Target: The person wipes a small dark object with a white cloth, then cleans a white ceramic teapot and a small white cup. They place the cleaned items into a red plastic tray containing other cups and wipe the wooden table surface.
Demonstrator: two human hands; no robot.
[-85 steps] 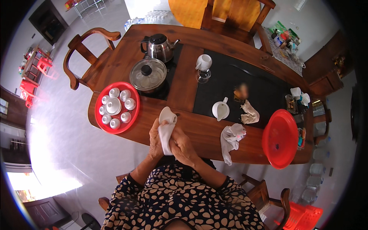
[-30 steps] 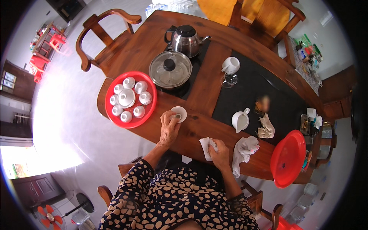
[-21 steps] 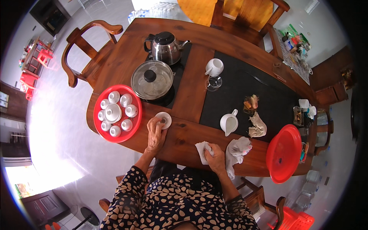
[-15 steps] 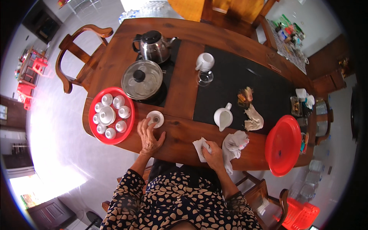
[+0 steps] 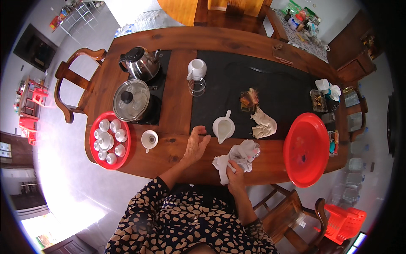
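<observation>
My left hand (image 5: 196,144) is open, reaching over the table just left of a white pitcher (image 5: 223,128) with a handle and spout. Its fingers are apart from the pitcher and hold nothing. In my right hand (image 5: 235,178) is a crumpled white cloth (image 5: 221,167), gripped over the table's near edge. Behind that hand lies a bunched white and grey rag (image 5: 244,153). A white tea strainer (image 5: 149,139) rests on the wood to the left. Beside it, a red round tray (image 5: 127,148) carries several small white cups and a lidded bowl (image 5: 105,142).
A glass-lidded pot (image 5: 132,103) and a steel kettle (image 5: 142,65) stand at the back left. A white teapot (image 5: 197,67) and a glass cup (image 5: 197,86) sit mid-table. A beige cloth (image 5: 264,124) lies near a red basin (image 5: 305,148). Chairs surround the table.
My left hand has left the tea strainer and moved right, toward the pitcher. The strainer now sits turned, its handle toward me. My right hand still grips the white cloth. The view has shifted.
</observation>
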